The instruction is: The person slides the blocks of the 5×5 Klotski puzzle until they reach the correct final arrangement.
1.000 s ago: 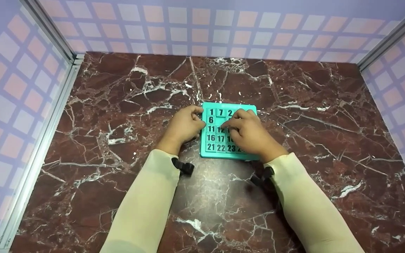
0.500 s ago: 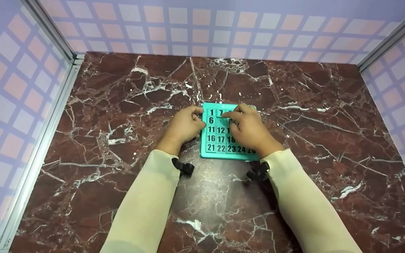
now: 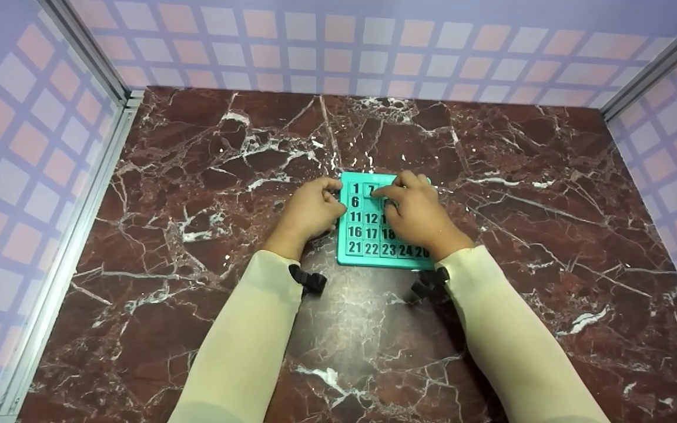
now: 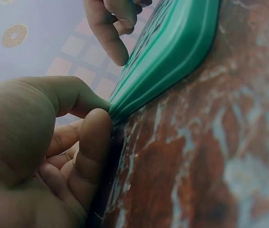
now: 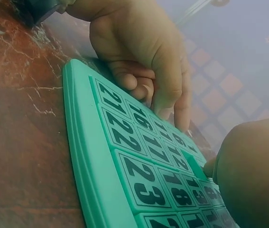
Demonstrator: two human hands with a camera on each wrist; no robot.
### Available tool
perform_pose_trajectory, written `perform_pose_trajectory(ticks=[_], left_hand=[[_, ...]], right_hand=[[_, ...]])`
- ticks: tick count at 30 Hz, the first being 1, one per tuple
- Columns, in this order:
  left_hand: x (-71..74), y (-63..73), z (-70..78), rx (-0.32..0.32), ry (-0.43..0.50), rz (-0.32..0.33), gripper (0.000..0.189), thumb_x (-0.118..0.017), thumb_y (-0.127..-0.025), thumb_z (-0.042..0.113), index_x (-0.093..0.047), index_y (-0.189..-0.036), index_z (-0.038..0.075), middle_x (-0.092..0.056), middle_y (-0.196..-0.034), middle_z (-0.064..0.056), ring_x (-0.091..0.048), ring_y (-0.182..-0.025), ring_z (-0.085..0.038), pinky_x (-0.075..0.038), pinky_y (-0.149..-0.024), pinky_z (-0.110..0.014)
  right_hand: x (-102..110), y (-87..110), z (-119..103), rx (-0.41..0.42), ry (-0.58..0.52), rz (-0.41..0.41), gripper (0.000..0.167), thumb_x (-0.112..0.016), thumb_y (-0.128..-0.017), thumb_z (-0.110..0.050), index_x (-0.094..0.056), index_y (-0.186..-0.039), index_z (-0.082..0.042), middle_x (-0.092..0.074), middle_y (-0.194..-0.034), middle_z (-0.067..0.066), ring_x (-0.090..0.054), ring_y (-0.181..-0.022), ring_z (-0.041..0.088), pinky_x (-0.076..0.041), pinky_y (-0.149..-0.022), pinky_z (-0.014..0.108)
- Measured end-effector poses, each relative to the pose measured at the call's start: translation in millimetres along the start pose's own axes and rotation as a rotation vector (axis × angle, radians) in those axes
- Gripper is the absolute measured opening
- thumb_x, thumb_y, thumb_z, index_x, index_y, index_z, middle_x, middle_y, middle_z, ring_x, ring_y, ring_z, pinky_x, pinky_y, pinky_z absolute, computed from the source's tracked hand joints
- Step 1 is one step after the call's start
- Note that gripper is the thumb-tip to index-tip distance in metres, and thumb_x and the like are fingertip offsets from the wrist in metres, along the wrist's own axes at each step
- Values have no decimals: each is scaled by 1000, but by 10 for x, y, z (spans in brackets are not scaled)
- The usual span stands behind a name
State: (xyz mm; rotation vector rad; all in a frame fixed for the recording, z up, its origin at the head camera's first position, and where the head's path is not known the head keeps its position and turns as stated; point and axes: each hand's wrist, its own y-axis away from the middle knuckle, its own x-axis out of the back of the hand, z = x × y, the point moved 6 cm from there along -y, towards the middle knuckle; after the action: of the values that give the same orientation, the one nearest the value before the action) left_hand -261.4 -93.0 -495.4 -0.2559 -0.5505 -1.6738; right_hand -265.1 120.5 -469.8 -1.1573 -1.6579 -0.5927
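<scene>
A turquoise sliding number puzzle (image 3: 359,260) lies flat on the table. My left hand (image 3: 310,210) holds its left edge; the left wrist view shows the thumb (image 4: 84,97) and a bent finger meeting at the rim. Over the upper right of the board is my right hand (image 3: 418,214), its extended index finger touching the tile numbered 7 (image 3: 369,188) in the top row. Below that tile, beside the 6 (image 3: 355,202), is a gap in the tiles. Several tiles on the right are hidden under the right hand. The lower rows show in the right wrist view.
The table (image 3: 197,170) has a dark red marble pattern with white veins. Checkered panels (image 3: 338,47) enclose it at the back and both sides, with metal strips (image 3: 94,53) at the corners. Each wrist carries a black strap mount (image 3: 309,279).
My right hand has moved up the board, its index finger going from the gap above tile 12 to tile 7. The left hand has stayed at the puzzle's left edge.
</scene>
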Motion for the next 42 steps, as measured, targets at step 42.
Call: perform_pose_trajectory(ticks=[42], left_hand=[[-7, 0, -5, 4, 9, -1, 55, -74, -96, 10, -66, -151, 15, -70, -89, 1, -66, -60, -12, -51, -59, -26]], right_hand=[[137, 59, 139, -38, -70, 104, 35, -61, -99, -10, -87, -122, -14, -65, -121, 16, -54, -109, 42, -45, -95, 63]])
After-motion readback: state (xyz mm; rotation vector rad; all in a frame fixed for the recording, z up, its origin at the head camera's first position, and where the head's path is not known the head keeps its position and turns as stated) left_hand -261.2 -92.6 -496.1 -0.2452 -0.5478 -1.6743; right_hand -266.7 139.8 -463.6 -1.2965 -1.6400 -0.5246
